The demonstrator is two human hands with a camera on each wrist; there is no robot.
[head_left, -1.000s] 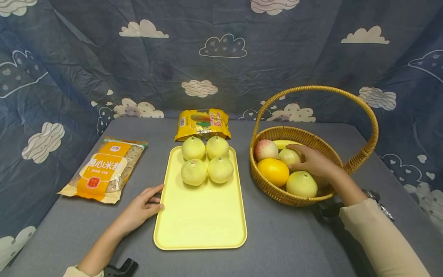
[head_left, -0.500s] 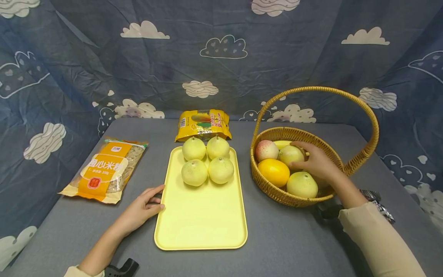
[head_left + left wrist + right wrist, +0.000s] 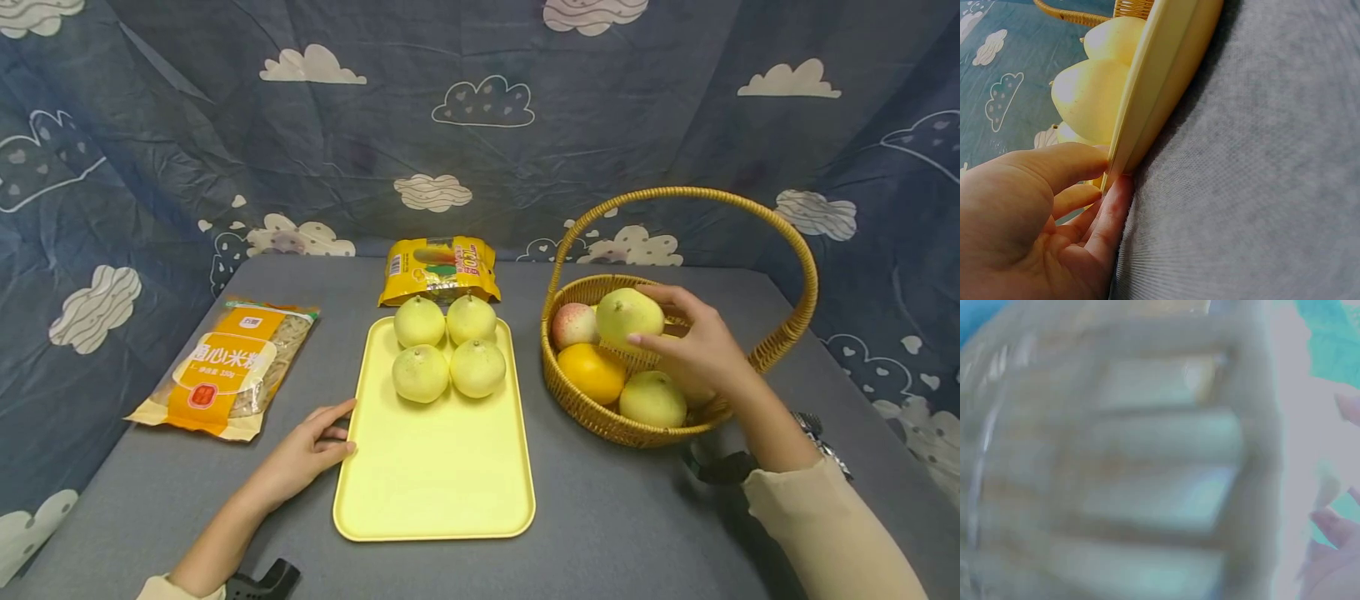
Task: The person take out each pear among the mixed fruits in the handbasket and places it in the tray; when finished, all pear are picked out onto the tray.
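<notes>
My right hand (image 3: 701, 337) holds a pale green pomelo (image 3: 628, 318) between thumb and fingers, above the wicker basket (image 3: 585, 414). Inside the basket lie a reddish peach (image 3: 573, 325), a yellow-orange lemon-like fruit (image 3: 591, 372) and another pomelo (image 3: 652, 400); more fruit is partly hidden by the hand. My left hand (image 3: 303, 454) touches the left rim of the yellow tray (image 3: 435, 475) with thumb and fingertips. Several pomelos (image 3: 420, 373) sit grouped on the tray's far half. In the left wrist view, loosely bent fingers (image 3: 1110, 219) meet the rim. The right wrist view is blurred.
An orange-and-clear food bag (image 3: 225, 367) lies left of the tray, and a yellow snack packet (image 3: 440, 268) stands behind it. The basket's tall handle (image 3: 682, 192) arches over the fruit. A cloud-patterned cloth (image 3: 480, 150) hangs behind the grey table (image 3: 600, 517).
My right hand has lifted the pomelo up from among the other fruit in the basket. The left hand and the tray have not moved.
</notes>
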